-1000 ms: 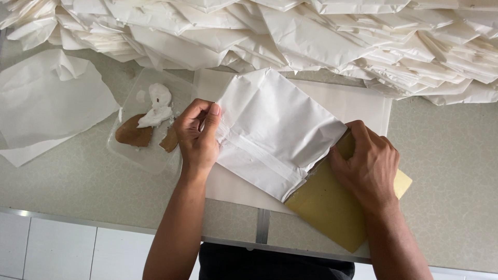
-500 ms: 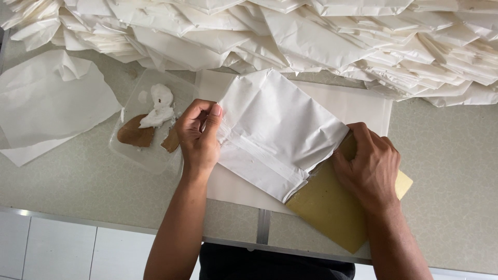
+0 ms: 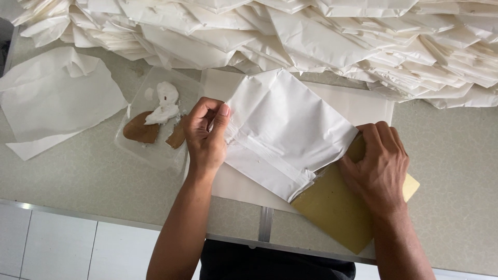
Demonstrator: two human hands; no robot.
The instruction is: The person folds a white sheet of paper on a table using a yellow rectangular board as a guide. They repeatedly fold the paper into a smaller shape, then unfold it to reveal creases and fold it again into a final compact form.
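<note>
1. The left hand (image 3: 206,136) pinches the left edge of the white paper bag (image 3: 282,132), fingers closed on it.
2. The right hand (image 3: 377,167) grips the bag's right edge, pressing on the tan board (image 3: 337,207).
3. The bag lies on the table (image 3: 78,176), partly over the board.
4. A pile of bags (image 3: 311,31) lies behind.

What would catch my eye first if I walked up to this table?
Probably the big heap of folded white paper bags across the far side. In the middle, the left hand and right hand grip one white bag over a tan card.
</note>
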